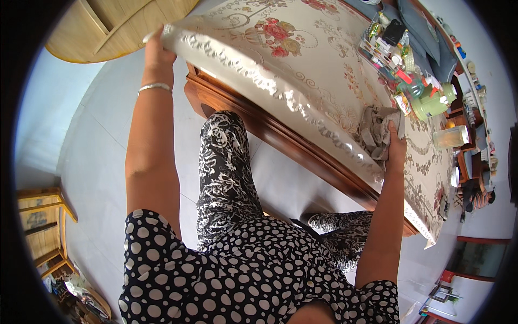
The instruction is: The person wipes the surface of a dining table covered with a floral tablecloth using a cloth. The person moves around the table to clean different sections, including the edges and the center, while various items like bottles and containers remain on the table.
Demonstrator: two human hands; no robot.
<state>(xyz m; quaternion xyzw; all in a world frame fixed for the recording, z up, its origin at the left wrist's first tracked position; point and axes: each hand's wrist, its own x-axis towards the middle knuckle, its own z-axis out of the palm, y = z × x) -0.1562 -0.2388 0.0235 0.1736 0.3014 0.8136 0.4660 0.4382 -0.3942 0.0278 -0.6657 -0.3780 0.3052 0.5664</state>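
Observation:
A cream tablecloth (318, 59) with red flowers and a glossy, scalloped border covers the wooden table (280, 135). At its far left corner my left hand (157, 47) is closed on the cloth's edge, lifting that border clear of the wood. My right hand (396, 141) rests at the table's near right side, fingers wrapped round a crumpled grey-brown rag (376, 129) that lies on the cloth. Part of the rag's underside is hidden.
Beyond the rag stand a crowded basket (372, 51), a green jug (431, 102) and a clear container (452, 137). A round wooden piece (118, 27) is at upper left. A wooden chair (46, 227) stands at the left on the tiled floor (102, 162).

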